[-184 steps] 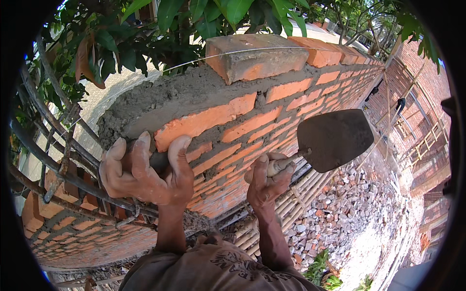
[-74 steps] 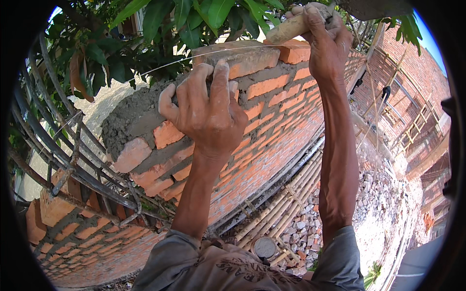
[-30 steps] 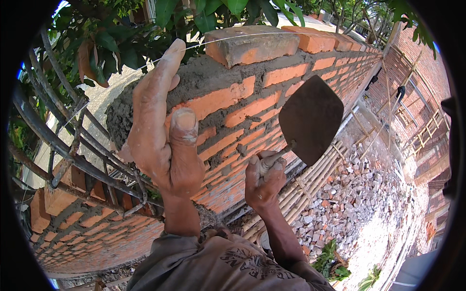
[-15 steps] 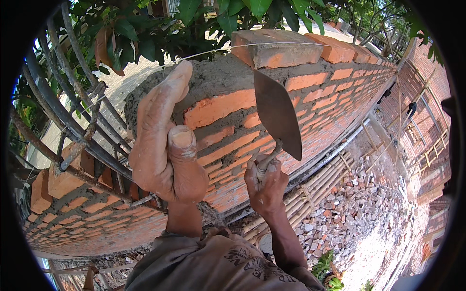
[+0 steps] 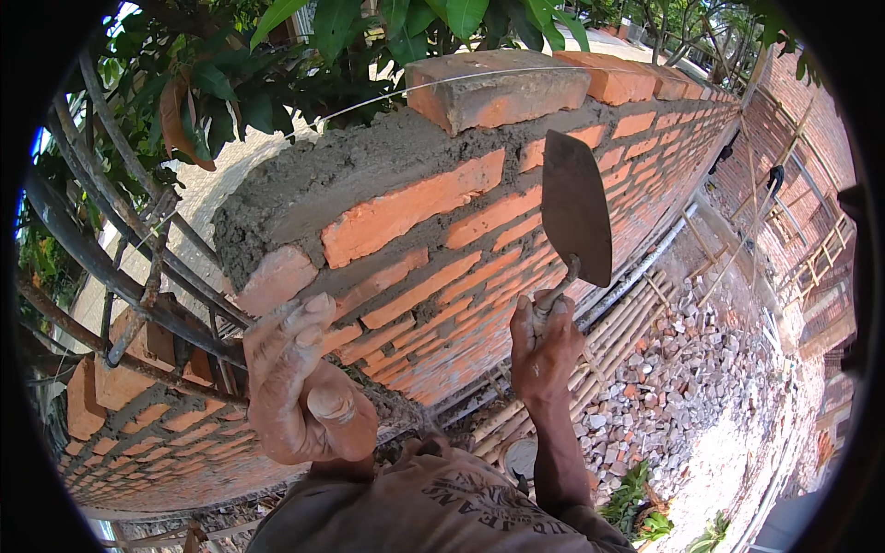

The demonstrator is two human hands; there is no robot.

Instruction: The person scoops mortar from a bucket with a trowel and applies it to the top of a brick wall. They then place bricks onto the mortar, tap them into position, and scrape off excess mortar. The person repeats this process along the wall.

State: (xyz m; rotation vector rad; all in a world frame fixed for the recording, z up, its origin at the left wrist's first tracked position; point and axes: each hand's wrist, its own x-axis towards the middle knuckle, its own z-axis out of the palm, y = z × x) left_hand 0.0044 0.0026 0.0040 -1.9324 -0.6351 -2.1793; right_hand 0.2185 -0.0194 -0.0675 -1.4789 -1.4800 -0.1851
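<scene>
My right hand [image 5: 548, 348] is wrapped round the handle of a pointed mason's trowel [image 5: 575, 207]. The trowel's blade stands up in front of the brick wall [image 5: 479, 221], apart from it, with no mortar seen on its face. My left hand [image 5: 309, 392] is raised below the wall's near end, dusty with mortar. Its fingers are bent together, the thumb stands apart, and nothing shows in it. Wet grey mortar [image 5: 323, 175] lies in a thick bed on top of the wall. A brick [image 5: 498, 89] sits at the far end of that bed, under a taut string line [image 5: 378, 96].
More bricks [image 5: 622, 78] continue the top course to the right. Bent metal bars [image 5: 111, 267] stand close at the left, near a second wall section [image 5: 152, 424]. Bamboo poles [image 5: 599, 346] and broken brick rubble [image 5: 682, 396] lie below. Leaves [image 5: 341, 37] hang over the far side.
My left hand has dropped from the mortar bed's edge to below it, uncovering the wall's end. My right hand has shifted right with the trowel, its blade now away from the top brick.
</scene>
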